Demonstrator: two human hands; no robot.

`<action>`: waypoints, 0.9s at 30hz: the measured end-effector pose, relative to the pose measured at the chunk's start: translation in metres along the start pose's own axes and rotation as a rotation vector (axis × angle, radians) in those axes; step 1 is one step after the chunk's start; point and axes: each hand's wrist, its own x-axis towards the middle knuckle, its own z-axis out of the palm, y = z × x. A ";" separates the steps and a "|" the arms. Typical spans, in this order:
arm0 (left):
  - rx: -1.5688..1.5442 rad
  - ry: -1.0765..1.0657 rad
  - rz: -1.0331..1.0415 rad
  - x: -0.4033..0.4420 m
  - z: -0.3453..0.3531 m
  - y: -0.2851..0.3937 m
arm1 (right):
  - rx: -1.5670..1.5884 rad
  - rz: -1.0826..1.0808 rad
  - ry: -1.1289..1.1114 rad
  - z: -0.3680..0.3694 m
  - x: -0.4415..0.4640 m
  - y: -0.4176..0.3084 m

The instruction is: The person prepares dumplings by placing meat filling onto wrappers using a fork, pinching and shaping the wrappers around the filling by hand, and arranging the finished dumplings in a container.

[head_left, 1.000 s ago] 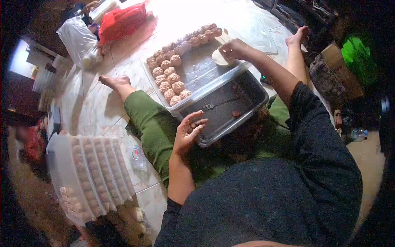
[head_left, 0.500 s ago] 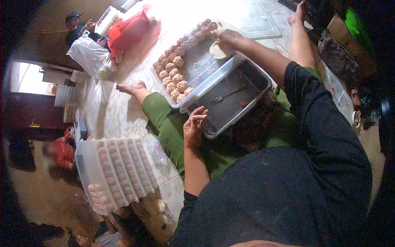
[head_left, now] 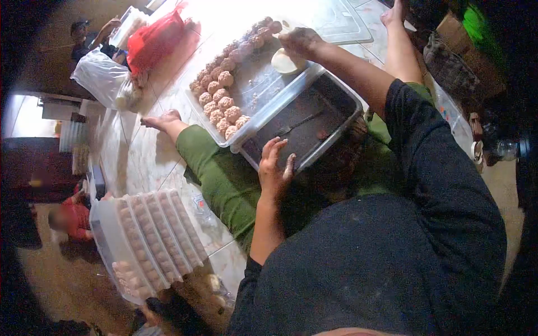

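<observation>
My left hand [head_left: 273,171] is over the near-left corner of a clear plastic container [head_left: 330,150]. Its fingers and thumb are spread, and pale residue marks the thumb. Inside that container lies a fork [head_left: 302,121] among dark scraps. Beyond it is a clear shallow tray [head_left: 216,136], where rough pinkish-brown balls [head_left: 226,102] line the left and far sides. My right hand [head_left: 301,43] reaches over the tray's far-right end, close to the last balls and above a round cream-coloured object [head_left: 287,62]. Its fingers are blurred, so any hold is hidden.
Stacked clear boxes of balls [head_left: 157,238] stand at lower left. A red bag [head_left: 157,42] and a white plastic bag [head_left: 103,75] lie at upper left, near a person [head_left: 84,47]. A clear lid [head_left: 347,22] rests on the tiled floor behind the tray.
The view has shifted, so most things sit farther left. My left hand has gone from bent, gathered fingers to spread ones. My right hand stays over the tray's far end.
</observation>
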 end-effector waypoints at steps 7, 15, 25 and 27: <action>-0.022 -0.002 0.062 -0.003 -0.004 -0.007 | -0.326 0.194 -0.143 -0.028 -0.001 -0.049; -0.064 -0.025 0.042 -0.006 -0.004 -0.011 | -0.463 0.107 -0.232 -0.039 -0.001 -0.054; -0.134 0.039 0.071 -0.007 -0.006 -0.010 | -0.399 -0.213 0.138 -0.045 -0.007 -0.060; -0.182 0.063 0.094 -0.007 -0.010 -0.006 | -0.240 -0.179 0.167 -0.051 -0.008 -0.060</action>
